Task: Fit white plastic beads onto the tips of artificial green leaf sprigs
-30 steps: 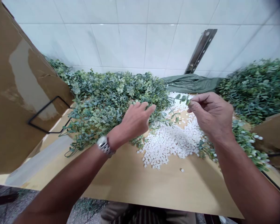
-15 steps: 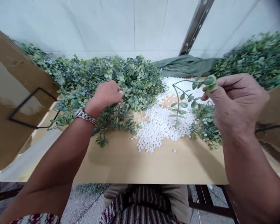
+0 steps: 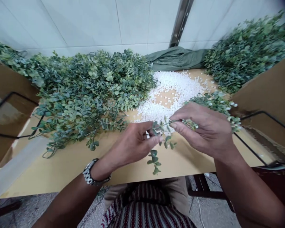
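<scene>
Just beyond the near edge of the surface (image 3: 180, 163), the two hands have come together. Half a second ago the left hand (image 3: 135, 142) was at the heap and the right held its sprig well out to the side; now both work on the same cluster of greenery. The right hand (image 3: 204, 131) pinches the stem of a leafy sprig (image 3: 166, 144) between thumb and fingertips, and the left thumb and fingers close on its leaves. More leaves hang below the left hand; I can't tell whether they belong to that sprig or a second one. So the work has shifted from one-handed holding to two-handed handling, between the hands and above the surface.

Just beyond the fingertips lie scattered white beads (image 3: 161, 110). A white-tipped bunch (image 3: 219, 103) sits just behind the right hand. Farther off, the big heap of greenery (image 3: 92, 85) spreads beyond the left hand, another leafy pile (image 3: 249, 52) lies beyond the right, and a green cloth (image 3: 178, 58) rests between them against the tiled wall (image 3: 92, 22).
</scene>
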`<state>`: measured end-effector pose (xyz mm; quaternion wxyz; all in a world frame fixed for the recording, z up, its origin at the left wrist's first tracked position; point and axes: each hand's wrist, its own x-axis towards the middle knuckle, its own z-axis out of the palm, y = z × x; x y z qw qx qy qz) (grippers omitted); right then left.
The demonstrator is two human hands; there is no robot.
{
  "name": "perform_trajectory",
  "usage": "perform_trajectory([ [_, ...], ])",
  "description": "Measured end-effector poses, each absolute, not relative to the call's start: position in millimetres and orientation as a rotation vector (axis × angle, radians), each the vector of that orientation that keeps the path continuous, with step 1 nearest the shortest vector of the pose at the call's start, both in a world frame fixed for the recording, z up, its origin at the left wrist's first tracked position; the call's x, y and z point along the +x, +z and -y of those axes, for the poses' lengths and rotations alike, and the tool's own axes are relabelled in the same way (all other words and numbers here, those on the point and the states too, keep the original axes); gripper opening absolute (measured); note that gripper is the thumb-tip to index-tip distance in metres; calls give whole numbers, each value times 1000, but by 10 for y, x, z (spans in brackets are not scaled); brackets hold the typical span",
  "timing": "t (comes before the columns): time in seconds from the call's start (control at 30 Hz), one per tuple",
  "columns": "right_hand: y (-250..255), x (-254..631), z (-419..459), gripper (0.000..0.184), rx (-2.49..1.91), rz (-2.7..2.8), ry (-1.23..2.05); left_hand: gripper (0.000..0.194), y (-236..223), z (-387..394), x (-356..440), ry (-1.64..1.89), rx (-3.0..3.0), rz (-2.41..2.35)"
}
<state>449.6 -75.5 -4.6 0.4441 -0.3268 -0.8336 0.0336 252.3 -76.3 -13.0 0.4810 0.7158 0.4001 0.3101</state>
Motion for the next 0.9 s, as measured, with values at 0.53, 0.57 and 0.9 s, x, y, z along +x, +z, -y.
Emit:
perform_trajectory([
  [0.53, -613, 4106, 1368, 23, -1145, 1623, 978, 12, -534, 1065, 2777, 1445, 868, -1093],
  [0.57, -620, 4068, 1332, 23, -1114, 1533, 1008, 10, -568, 1115, 2803, 1431, 910, -1064],
  [0.9, -732, 4125, 1194, 24, -1181, 1508, 991, 11, -483, 1181, 2602, 1041, 898, -873],
])
